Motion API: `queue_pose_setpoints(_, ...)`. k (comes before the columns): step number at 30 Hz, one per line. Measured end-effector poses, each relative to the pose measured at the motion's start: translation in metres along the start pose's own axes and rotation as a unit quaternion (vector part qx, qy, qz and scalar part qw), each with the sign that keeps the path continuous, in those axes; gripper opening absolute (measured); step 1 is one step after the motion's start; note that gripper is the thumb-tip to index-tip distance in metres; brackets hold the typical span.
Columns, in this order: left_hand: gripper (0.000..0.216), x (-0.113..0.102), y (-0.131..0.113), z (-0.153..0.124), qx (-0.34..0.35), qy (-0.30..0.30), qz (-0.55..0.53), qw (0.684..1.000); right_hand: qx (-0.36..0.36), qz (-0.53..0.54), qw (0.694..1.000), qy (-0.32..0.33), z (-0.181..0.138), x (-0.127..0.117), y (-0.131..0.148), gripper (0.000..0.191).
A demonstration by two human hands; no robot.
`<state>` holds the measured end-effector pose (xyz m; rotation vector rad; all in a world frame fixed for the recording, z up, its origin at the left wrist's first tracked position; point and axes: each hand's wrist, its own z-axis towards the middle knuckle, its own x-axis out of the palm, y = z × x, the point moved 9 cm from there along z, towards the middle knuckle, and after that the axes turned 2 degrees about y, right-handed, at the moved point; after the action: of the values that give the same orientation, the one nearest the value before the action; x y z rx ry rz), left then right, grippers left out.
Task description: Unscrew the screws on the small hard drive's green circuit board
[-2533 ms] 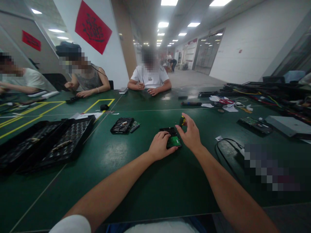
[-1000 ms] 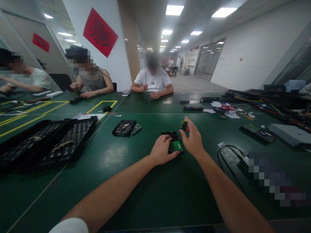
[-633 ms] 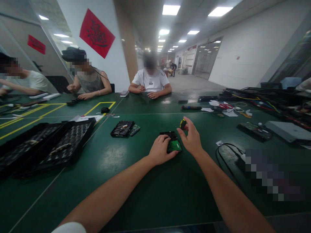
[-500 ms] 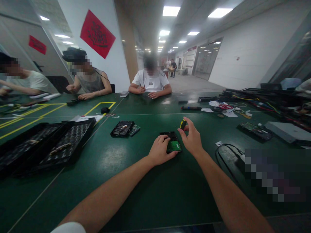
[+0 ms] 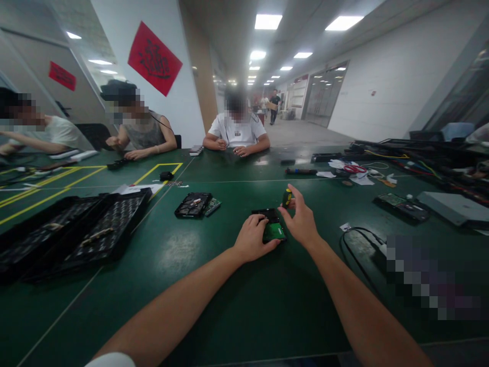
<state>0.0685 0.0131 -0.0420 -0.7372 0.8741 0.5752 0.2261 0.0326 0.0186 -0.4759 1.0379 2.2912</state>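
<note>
My left hand [image 5: 254,237] grips a black hard drive [image 5: 266,213] lying on the table, fingers along its far left side and thumb at its near edge. A green circuit board [image 5: 274,231] shows on its upper face; my fingers cover part of it. Just right of the drive, my right hand [image 5: 300,216] is closed on a short yellow-and-black screwdriver [image 5: 287,198], pinched by its handle and held nearly upright. The screwdriver's tip is too small to make out, so I cannot tell whether it touches the drive.
Left of my hands lie a black frame-like part [image 5: 193,205] and a loose circuit board [image 5: 213,206]. An open black case [image 5: 110,237] stands further left. On the right are a cable [image 5: 344,250], another drive-like unit [image 5: 401,206] and a grey metal box [image 5: 454,209]. Several people sit opposite.
The screwdriver in my right hand has turned from a tilt to nearly upright. My left hand stays on the hard drive. In the background, a person carrying a box has changed posture.
</note>
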Motion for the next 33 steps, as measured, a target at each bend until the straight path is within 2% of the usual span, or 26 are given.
queue_pose_setpoints(4,0.071,-0.0009,0.0001,0.0000,0.001,0.001,-0.004,1.000,-0.009,0.029,0.999,0.014,-0.0014,0.0041,0.0022,0.072)
queue_pose_setpoints(11,0.070,-0.0007,0.0004,0.0004,0.002,0.004,-0.004,1.000,0.011,-0.002,0.999,-0.034,0.0014,-0.0018,-0.0012,0.070)
queue_pose_setpoints(17,0.068,0.0004,0.0005,0.0010,0.004,-0.002,-0.001,1.000,0.005,0.025,1.000,-0.008,-0.0001,0.0028,-0.0012,0.071)
queue_pose_setpoints(27,0.069,0.0000,-0.0009,0.0003,0.005,-0.004,-0.001,1.000,-0.004,0.005,1.000,-0.014,0.0012,0.0010,-0.0024,0.069)
queue_pose_setpoints(33,0.067,-0.0007,-0.0014,0.0004,0.006,0.000,-0.002,1.000,0.010,0.071,0.997,0.033,-0.0005,0.0075,0.0000,0.074)
